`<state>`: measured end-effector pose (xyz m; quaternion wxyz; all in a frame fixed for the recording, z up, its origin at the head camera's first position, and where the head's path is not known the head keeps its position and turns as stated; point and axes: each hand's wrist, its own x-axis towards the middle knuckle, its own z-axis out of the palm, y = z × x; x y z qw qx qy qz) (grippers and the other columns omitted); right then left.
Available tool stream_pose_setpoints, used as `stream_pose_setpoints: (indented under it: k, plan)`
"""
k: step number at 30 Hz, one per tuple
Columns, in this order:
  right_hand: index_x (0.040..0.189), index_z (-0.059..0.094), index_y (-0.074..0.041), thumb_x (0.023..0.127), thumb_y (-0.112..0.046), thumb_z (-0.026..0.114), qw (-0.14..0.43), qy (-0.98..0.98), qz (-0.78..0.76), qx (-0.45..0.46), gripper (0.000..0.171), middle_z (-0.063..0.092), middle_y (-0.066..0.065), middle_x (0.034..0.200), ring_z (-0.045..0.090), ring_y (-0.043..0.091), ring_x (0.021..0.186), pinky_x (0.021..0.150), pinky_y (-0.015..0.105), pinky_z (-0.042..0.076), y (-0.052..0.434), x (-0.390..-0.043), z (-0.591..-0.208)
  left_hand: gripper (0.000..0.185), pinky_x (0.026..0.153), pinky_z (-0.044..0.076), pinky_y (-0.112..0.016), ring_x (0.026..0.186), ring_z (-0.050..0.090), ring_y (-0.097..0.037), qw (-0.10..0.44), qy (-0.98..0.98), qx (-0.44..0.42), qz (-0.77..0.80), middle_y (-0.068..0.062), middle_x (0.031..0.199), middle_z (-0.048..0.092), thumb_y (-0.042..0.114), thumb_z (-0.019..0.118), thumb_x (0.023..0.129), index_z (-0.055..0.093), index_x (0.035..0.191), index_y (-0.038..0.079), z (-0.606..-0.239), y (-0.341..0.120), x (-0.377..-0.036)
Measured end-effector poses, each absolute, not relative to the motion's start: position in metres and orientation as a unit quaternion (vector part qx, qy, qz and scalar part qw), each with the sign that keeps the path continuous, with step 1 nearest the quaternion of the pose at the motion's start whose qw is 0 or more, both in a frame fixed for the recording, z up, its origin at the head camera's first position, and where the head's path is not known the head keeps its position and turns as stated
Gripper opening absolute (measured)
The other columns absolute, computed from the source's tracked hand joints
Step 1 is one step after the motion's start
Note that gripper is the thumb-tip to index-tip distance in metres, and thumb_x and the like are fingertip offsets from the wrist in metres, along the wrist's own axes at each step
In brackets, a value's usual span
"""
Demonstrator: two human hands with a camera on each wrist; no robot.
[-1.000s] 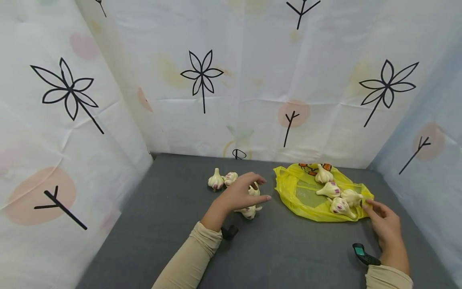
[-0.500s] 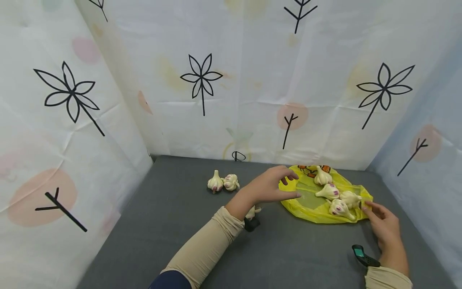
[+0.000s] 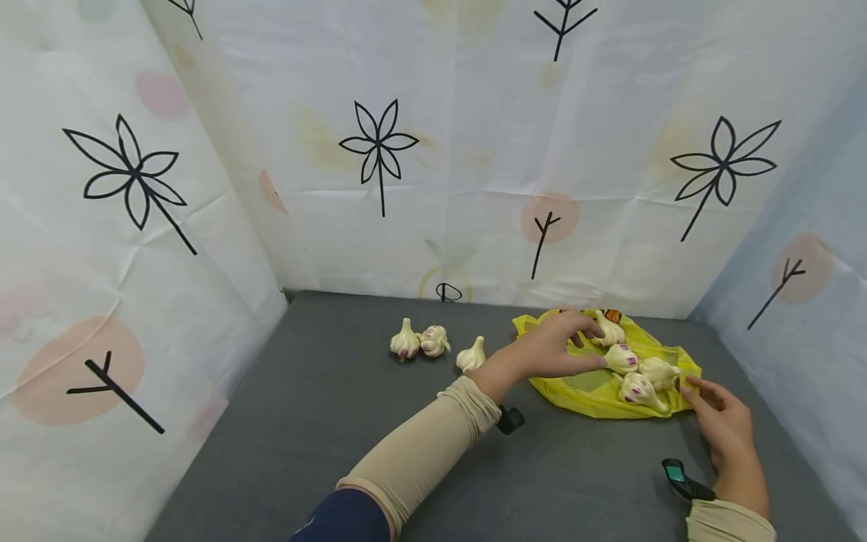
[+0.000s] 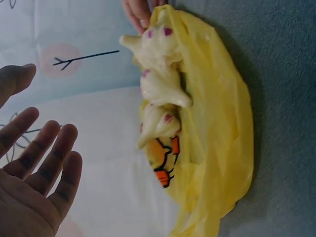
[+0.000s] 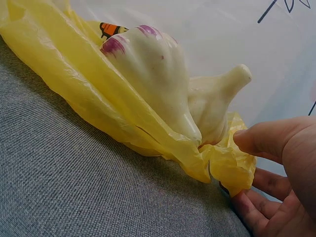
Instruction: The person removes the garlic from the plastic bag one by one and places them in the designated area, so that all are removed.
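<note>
A grey tabletop (image 3: 325,421) holds a yellow plastic bag (image 3: 582,395) at 2 o'clock, with four garlic bulbs (image 3: 640,388) lying on it. Three loose garlic bulbs (image 3: 433,341) sit on the table at 11 o'clock, well apart from the bag. The left hand (image 3: 552,350) hovers over the bag, fingers spread and relaxed, holding nothing. The right hand (image 3: 725,425) pinches the bag's near edge at 3 o'clock. Judging by this, the sorting looks roughly half done, with four bulbs on the bag and three off it
</note>
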<state>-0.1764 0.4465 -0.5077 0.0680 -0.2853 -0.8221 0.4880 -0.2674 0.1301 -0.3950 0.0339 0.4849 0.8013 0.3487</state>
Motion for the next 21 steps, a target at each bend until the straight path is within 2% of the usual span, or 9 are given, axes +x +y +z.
stream_pose_setpoints:
  k: [7, 12, 17, 21]
  plan:
    - [0.146, 0.048, -0.028, 0.095, -0.054, 0.054, 0.066, -0.817, 0.496, -0.288, 0.058, 0.049, -0.006, 0.132, 0.031, 0.034, 0.139, 0.106, 0.049, 0.036, 0.446, -0.177, -0.508, 0.038, 0.086, 0.044, -0.006, 0.101, 0.057, 0.003, 0.054, 0.804, 0.486, 0.340, 0.008, 0.123, 0.058, 0.038, 0.065, 0.094, 0.059, 0.127, 0.020, -0.408, 0.147, -0.263]
    - [0.146, 0.048, -0.027, 0.095, -0.054, 0.054, 0.069, -0.819, 0.489, -0.292, 0.058, 0.050, -0.005, 0.132, 0.033, 0.032, 0.138, 0.101, 0.043, 0.039, 0.447, -0.178, -0.509, 0.038, 0.087, 0.047, -0.009, 0.104, 0.057, 0.001, 0.076, 0.801, 0.481, 0.350, 0.007, 0.125, 0.058, 0.036, 0.064, 0.095, 0.059, 0.129, 0.019, -0.417, 0.158, -0.262]
    - [0.145, 0.050, -0.026, 0.094, -0.055, 0.055, 0.071, -0.824, 0.480, -0.294, 0.058, 0.051, -0.016, 0.119, 0.035, 0.031, 0.134, 0.091, 0.029, 0.039, 0.447, -0.178, -0.509, 0.039, 0.091, 0.045, -0.009, 0.113, 0.056, -0.002, 0.069, 0.808, 0.484, 0.329, 0.008, 0.129, 0.058, 0.035, 0.063, 0.096, 0.060, 0.130, 0.017, -0.427, 0.168, -0.260]
    - [0.146, 0.049, -0.025, 0.094, -0.055, 0.055, 0.070, -0.822, 0.483, -0.293, 0.060, 0.049, -0.021, 0.115, 0.034, 0.030, 0.134, 0.095, 0.033, 0.039, 0.446, -0.178, -0.507, 0.037, 0.087, 0.042, -0.007, 0.113, 0.057, -0.003, 0.053, 0.827, 0.476, 0.293, 0.009, 0.127, 0.059, 0.039, 0.062, 0.096, 0.061, 0.128, 0.021, -0.437, 0.174, -0.256]
